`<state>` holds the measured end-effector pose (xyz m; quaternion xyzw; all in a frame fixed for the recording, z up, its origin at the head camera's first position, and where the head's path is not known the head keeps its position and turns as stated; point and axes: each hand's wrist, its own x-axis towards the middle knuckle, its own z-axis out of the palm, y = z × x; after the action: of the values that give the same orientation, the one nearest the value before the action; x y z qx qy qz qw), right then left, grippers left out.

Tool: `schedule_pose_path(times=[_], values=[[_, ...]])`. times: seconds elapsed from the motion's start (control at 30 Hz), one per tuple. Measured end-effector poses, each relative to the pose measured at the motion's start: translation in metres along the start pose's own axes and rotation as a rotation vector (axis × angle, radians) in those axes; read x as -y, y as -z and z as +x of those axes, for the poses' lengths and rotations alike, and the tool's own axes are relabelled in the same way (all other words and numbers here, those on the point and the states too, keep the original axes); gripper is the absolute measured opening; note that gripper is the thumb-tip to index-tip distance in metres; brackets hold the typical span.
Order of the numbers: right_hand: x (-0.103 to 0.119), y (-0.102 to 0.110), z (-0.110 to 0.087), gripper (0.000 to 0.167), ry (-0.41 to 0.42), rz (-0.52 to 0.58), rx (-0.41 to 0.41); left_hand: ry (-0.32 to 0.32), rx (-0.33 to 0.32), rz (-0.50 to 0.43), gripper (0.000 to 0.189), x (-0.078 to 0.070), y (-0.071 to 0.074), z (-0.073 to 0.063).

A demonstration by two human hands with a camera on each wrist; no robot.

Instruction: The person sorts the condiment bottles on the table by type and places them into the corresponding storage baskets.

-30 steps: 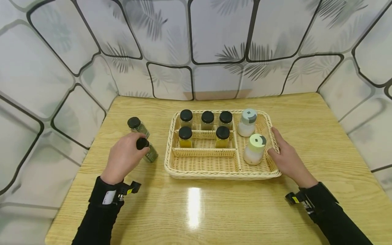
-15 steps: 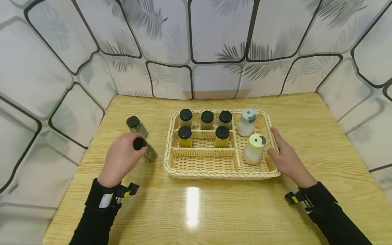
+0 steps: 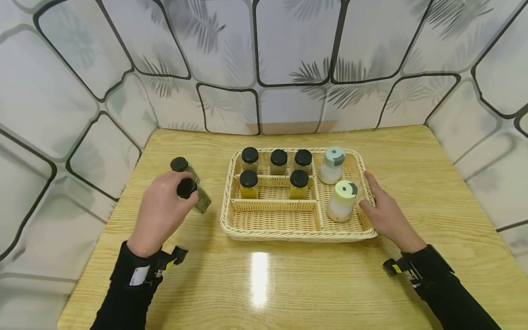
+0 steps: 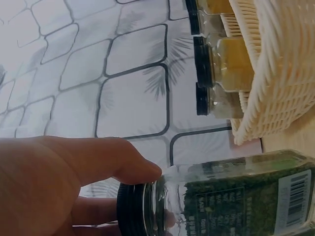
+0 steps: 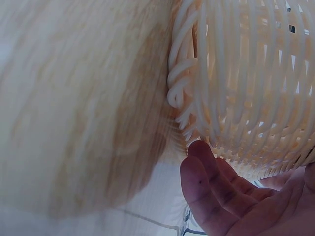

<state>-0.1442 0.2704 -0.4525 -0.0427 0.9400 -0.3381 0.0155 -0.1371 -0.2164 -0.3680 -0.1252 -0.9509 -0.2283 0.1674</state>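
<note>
My left hand [image 3: 161,208] pinches a glass spice jar [image 4: 236,201] of green herbs at its black lid [image 3: 186,188], left of the wicker basket [image 3: 268,236]. The jar leans, its base pointing toward the basket. A second herb jar [image 3: 179,164] with a black lid stands just behind it, partly hidden by the hand and the held jar. My right hand [image 3: 387,215] grips the basket's right end, thumb over the rim. From the right wrist, fingers [image 5: 199,179] show against the woven wall [image 5: 246,88].
Inside the basket, several black-lidded jars [image 3: 299,183] fill the back and middle left compartments. A blue-capped shaker [image 3: 332,167] and a yellow-green-capped shaker [image 3: 342,204] stand in the right compartment. Patterned cloth [image 3: 293,105] borders the wooden table [image 3: 313,284] at back and sides.
My left hand has shifted slightly left, and the herb jar's lid has moved left and away from me with it. The right hand and basket have hardly moved.
</note>
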Motion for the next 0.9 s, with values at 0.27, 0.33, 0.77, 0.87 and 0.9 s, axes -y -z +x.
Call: schedule_pose_path(times=[0.27, 0.33, 0.77, 0.87, 0.9], values=[[0.000, 0.000, 0.001, 0.077, -0.004, 0.006, 0.005, -0.059, -0.096, 0.007, 0.032, -0.011, 0.010, 0.002], [-0.001, 0.000, 0.001, 0.076, -0.005, 0.007, 0.006, -0.070, -0.114, 0.004, 0.032, -0.015, 0.012, 0.003], [0.001, 0.000, 0.000, 0.076, -0.014, 0.007, 0.010, -0.168, -0.145, -0.021, 0.036, -0.045, 0.019, 0.013], [0.001, 0.000, 0.000, 0.076, -0.016, 0.011, 0.011, -0.204, -0.130, -0.027, 0.036, -0.053, 0.019, 0.017], [0.001, 0.000, 0.000, 0.076, -0.017, 0.012, 0.012, -0.215, -0.125, -0.025, 0.037, -0.055, 0.018, 0.018]])
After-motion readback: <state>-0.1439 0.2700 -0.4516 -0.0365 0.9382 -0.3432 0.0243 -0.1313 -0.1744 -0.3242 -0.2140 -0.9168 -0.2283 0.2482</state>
